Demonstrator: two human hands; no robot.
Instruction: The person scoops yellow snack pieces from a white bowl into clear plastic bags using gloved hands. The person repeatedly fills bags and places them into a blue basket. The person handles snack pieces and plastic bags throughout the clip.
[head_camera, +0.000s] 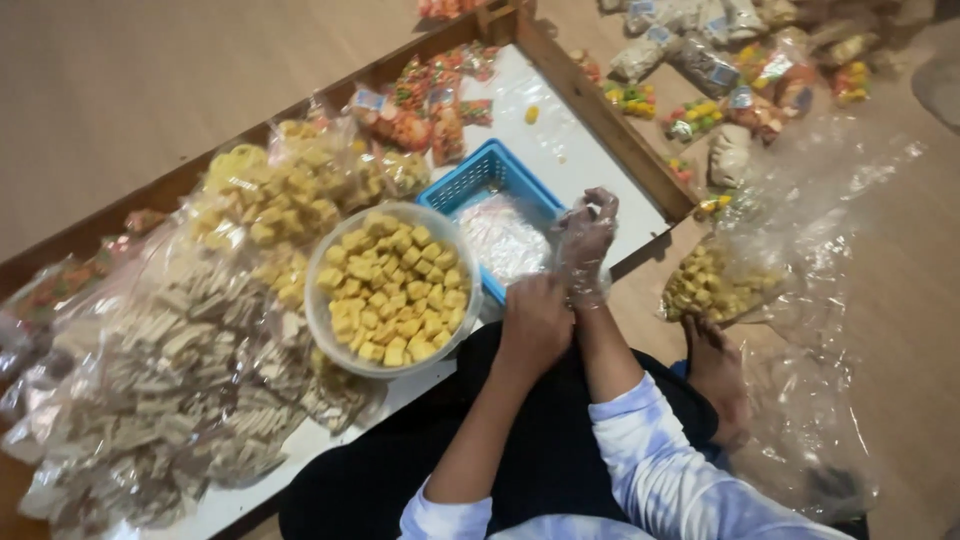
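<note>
My right hand (586, 238) wears a thin clear plastic glove and is raised over the corner of a blue plastic basket (470, 186), fingers loosely curled with nothing in them. My left hand (535, 322) is bare and grips the glove's cuff at my right wrist. The basket holds a heap of clear plastic bags (503, 238). Just left of my hands stands a white bowl (318, 318) full of yellow square snack pieces (393, 290).
A low white tray table with a wooden rim (600, 110) carries big bags of pale stick snacks (170, 380) and yellow snacks (270, 195). Small filled packets (430, 105) lie at its far end. More packets (720, 70) and a bag of yellow pieces (712, 285) lie on the floor to the right.
</note>
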